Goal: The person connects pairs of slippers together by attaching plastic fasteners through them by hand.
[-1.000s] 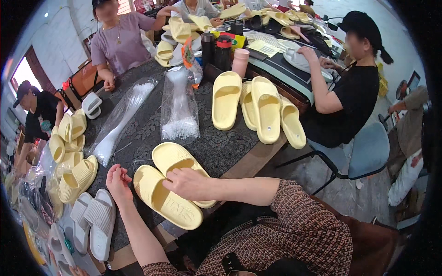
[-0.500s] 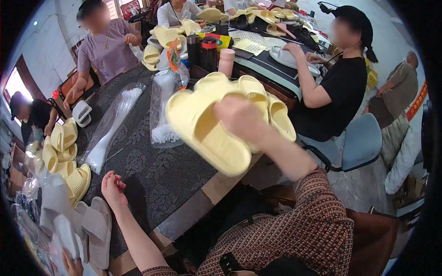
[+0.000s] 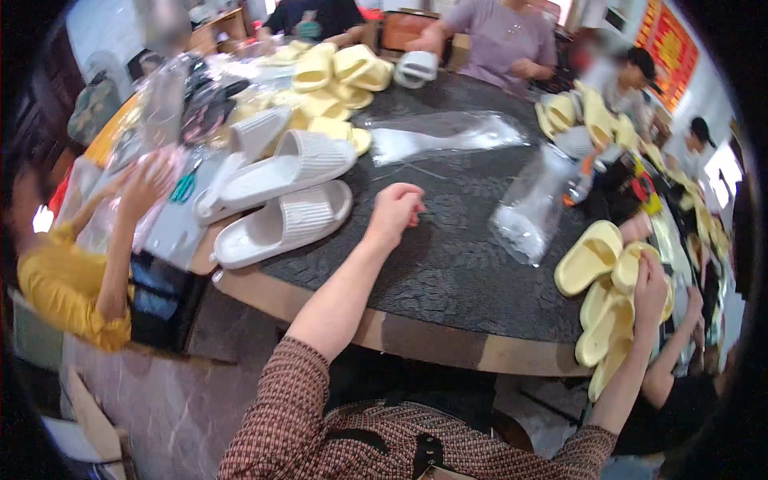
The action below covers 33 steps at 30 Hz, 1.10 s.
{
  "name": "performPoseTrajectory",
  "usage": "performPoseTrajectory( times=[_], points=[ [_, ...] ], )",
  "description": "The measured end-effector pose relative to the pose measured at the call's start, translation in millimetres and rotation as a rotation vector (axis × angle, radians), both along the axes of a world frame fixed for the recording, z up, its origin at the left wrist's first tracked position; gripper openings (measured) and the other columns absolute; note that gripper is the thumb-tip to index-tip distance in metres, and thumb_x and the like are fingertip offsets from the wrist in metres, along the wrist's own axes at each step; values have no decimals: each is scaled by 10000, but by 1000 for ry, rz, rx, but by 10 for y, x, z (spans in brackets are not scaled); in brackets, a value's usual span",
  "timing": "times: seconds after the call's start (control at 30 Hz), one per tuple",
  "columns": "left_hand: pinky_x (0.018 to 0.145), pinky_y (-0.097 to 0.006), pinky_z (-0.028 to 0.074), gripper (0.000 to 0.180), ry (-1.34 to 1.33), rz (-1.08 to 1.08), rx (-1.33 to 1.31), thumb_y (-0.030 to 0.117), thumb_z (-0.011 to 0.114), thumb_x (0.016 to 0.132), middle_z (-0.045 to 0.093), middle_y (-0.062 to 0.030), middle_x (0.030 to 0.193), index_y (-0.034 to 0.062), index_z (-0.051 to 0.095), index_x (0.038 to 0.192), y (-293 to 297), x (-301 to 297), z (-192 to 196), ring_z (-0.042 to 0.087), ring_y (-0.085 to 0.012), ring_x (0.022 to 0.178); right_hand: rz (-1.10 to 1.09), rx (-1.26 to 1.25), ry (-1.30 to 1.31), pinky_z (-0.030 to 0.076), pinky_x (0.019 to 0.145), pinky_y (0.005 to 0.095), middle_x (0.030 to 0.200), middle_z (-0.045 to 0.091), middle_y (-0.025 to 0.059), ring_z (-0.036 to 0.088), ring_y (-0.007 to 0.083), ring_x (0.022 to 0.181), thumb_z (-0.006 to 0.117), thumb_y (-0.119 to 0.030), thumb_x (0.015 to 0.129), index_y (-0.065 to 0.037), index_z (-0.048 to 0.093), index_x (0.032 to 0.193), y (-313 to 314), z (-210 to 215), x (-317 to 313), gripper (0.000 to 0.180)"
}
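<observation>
My left hand (image 3: 394, 210) rests on the dark round table (image 3: 448, 264) with its fingers curled in and nothing in them. Just left of it lie two white ribbed slippers (image 3: 282, 226), one behind the other. My right hand (image 3: 650, 290) reaches out to the table's right edge and grips a yellow slipper (image 3: 624, 270) on top of a pile of yellow slippers (image 3: 590, 258). Both my sleeves are patterned red and white.
Two clear plastic bags (image 3: 524, 210) lie on the table's middle and far side. More yellow slippers (image 3: 336, 74) are heaped at the far side. A person in yellow (image 3: 64, 282) sits at the left, and other people sit around the far rim (image 3: 504, 36).
The view has swung left. My right hand carried the yellow slippers from in front of me to the pile at the table's right edge. My left hand moved up and curled shut.
</observation>
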State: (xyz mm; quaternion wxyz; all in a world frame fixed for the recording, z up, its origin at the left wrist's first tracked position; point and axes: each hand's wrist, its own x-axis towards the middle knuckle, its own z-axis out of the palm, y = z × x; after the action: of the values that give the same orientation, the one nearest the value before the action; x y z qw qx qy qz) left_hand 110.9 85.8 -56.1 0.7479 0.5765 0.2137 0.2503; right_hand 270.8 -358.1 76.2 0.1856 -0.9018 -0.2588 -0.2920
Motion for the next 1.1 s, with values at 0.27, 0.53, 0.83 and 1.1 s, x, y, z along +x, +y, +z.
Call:
performPoseTrajectory(
  times=[0.27, 0.53, 0.83, 1.1],
  points=[
    [445, -223, 412, 127, -51, 30, -38, 54, 537, 829, 591, -59, 697, -6, 594, 926, 56, -42, -76, 498, -94, 495, 681, 254, 636, 486, 603, 238, 845, 670, 70, 599, 93, 686, 547, -52, 893, 3, 649, 1006, 1815, -552, -958, 162],
    [486, -213, 424, 124, -81, 159, 188, 66, 538, 839, 591, -34, 711, 12, 608, 926, 36, -5, -39, 512, -74, 545, 958, 371, 737, 513, 614, 282, 830, 676, 110, 646, 166, 686, 572, -18, 859, -4, 648, 994, 2524, -1266, -1261, 156],
    [810, -410, 438, 249, -58, 880, 1157, 31, 538, 757, 600, -163, 938, -13, 591, 995, 1060, -604, 745, 573, -329, 873, 981, 314, 361, 510, 625, 358, 791, 658, 123, 645, 279, 705, 629, -41, 799, -24, 641, 911, 2419, -1291, -1218, 114],
    [942, -418, 423, 661, 621, 930, 1110, 123, 574, 697, 601, -222, 1061, 46, 412, 1333, 2431, -1314, 476, 569, -370, 1052, 1105, 278, 196, 488, 608, 343, 742, 628, 93, 621, 252, 661, 634, -54, 793, -43, 620, 914, 2453, -1321, -1323, 122]
  ],
)
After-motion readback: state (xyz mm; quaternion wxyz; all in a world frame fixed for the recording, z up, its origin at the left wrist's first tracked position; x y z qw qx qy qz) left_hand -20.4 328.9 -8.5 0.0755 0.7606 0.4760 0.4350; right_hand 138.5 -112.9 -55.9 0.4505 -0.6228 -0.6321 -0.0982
